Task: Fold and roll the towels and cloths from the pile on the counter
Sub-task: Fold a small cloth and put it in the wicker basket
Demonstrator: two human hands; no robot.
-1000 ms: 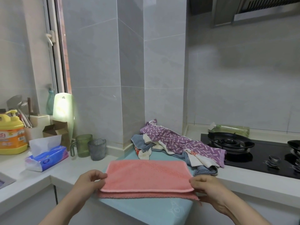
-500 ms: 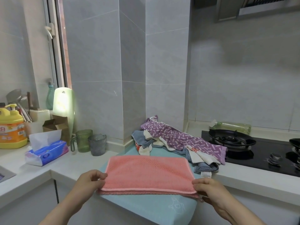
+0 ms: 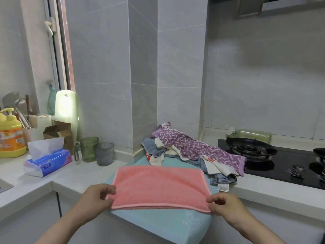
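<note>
A pink towel (image 3: 161,186), folded in half, lies flat on a light blue towel (image 3: 161,224) spread over the counter's front edge. My left hand (image 3: 95,198) pinches the pink towel's near left corner. At the near right corner, my right hand (image 3: 224,204) pinches the fold. Behind it sits the pile of cloths (image 3: 191,154), topped by a purple patterned towel, with blue, white and striped cloths underneath.
On the left counter stand a tissue pack (image 3: 47,160), a green cup (image 3: 88,149), a grey cup (image 3: 103,154), a cardboard box (image 3: 58,132) and a yellow soap bottle (image 3: 10,134). A black gas hob (image 3: 274,160) lies right of the pile, with a wrapped bottle (image 3: 251,135) behind it.
The view has tilted slightly, so everything sits a little lower. Both hands stay at the pink towel's near corners and the towel now lies flatter on the blue one.
</note>
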